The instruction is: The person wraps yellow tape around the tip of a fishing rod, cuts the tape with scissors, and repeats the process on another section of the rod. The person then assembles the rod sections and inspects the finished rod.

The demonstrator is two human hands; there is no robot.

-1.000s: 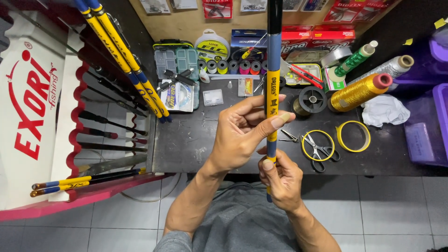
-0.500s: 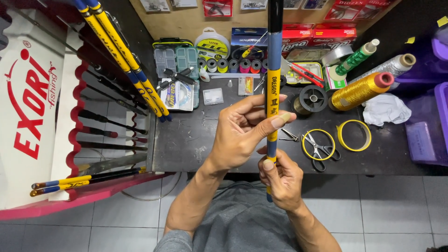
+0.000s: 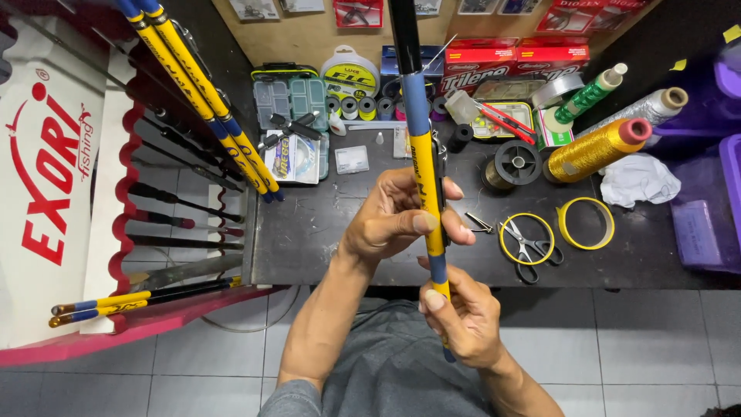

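A red rod rack at the far left carries dark rod sections, with two yellow-and-blue rods slanting across its top and two more lying along its lower edge. Beside it, a black workbench holds a clear tackle box. Over the bench's front edge, the left hand wraps its fingers around an upright yellow, blue and black fishing rod, thumb pressed on the yellow section. Just below, the right hand grips the rod's lower end. Farther right lie scissors inside a yellow ring, a second ring, and a gold thread spool.
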